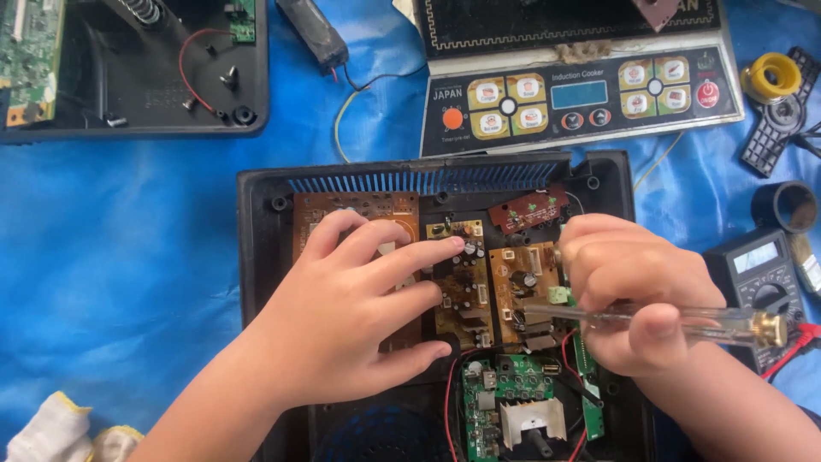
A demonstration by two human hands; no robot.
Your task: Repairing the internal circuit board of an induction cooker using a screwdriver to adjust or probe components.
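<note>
An open black plastic device case point(265, 257) lies in front of me with several brown circuit boards inside. My left hand point(351, 312) rests flat on the left brown board point(342, 208), its fingertips touching the middle brown board point(463, 295). My right hand point(633, 291) grips a screwdriver point(684, 321) with a clear handle and brass end cap. The screwdriver lies nearly level, its shaft pointing left over the right brown board point(522, 287). A green board point(505, 393) with red and black wires sits at the case's near edge.
An induction cooker point(581, 94) lies behind the case. Another open black case point(154, 77) with a green board sits at top left. A multimeter point(761, 274), tape roll point(787, 205), solder spool point(770, 77) and remote are at right. White gloves point(60, 428) lie bottom left on blue tarp.
</note>
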